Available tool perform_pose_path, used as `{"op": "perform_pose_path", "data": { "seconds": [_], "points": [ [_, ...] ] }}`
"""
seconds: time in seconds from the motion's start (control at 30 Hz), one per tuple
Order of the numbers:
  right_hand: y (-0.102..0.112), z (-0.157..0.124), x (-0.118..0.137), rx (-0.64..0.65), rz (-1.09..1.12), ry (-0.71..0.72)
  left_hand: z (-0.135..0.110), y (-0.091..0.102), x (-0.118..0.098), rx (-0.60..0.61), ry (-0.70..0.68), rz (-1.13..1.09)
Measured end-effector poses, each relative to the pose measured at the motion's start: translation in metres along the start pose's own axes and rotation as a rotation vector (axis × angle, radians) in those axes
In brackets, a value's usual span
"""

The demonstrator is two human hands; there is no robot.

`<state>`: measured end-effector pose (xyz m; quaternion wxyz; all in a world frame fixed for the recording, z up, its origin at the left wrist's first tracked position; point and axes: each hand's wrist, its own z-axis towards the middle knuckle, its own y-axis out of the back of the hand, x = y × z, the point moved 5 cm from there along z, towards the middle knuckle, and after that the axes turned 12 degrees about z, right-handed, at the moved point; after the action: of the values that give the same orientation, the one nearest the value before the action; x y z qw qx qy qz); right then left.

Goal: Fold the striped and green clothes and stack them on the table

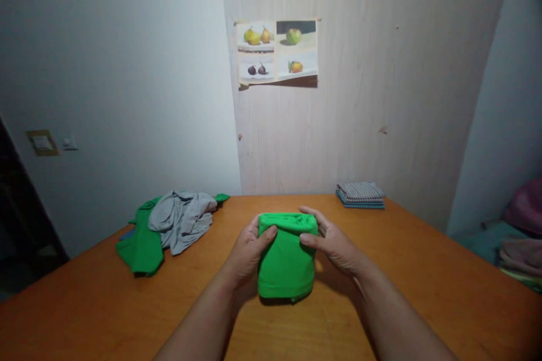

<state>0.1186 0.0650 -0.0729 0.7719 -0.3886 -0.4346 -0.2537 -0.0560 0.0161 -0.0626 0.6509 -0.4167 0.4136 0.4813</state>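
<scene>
Between my two hands is a bright green garment (287,265), folded into a small, thick packet. My left hand (253,245) grips its upper left side, thumb across the front face. On the upper right side my right hand (332,240) holds it the same way, with the thumb in front and the other fingers behind and along the edge. Rolled or tucked layers show along the packet's top. Its lower edge hangs over the table, and I cannot tell whether it touches the wood. The fingertips behind the cloth are mostly hidden.
On the orange-brown wooden table (190,293), a loose heap holds a grey garment (182,220) and a green garment (146,248) at the left. A folded stack of striped and blue cloth (361,196) lies at the far right edge. More fabric (523,254) sits beyond the table's right side.
</scene>
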Motion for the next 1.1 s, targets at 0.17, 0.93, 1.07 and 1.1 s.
{"op": "perform_pose_path", "data": {
  "seconds": [0.17, 0.93, 1.07, 1.1],
  "points": [
    [0.0, -0.007, 0.012, 0.058, -0.123, 0.082, -0.003, 0.007, -0.005, 0.005, 0.003, 0.036],
    [-0.015, -0.018, 0.033, 0.156, -0.565, 0.217, -0.012, 0.005, -0.017, 0.083, 0.021, 0.008],
    [-0.01, -0.016, 0.019, 0.031, -0.316, 0.06, -0.01, 0.004, -0.011, 0.099, 0.043, 0.0],
    [-0.01, -0.015, 0.017, -0.013, -0.262, 0.053, -0.009, 0.004, -0.009, 0.088, 0.047, 0.0]
  ]
}}
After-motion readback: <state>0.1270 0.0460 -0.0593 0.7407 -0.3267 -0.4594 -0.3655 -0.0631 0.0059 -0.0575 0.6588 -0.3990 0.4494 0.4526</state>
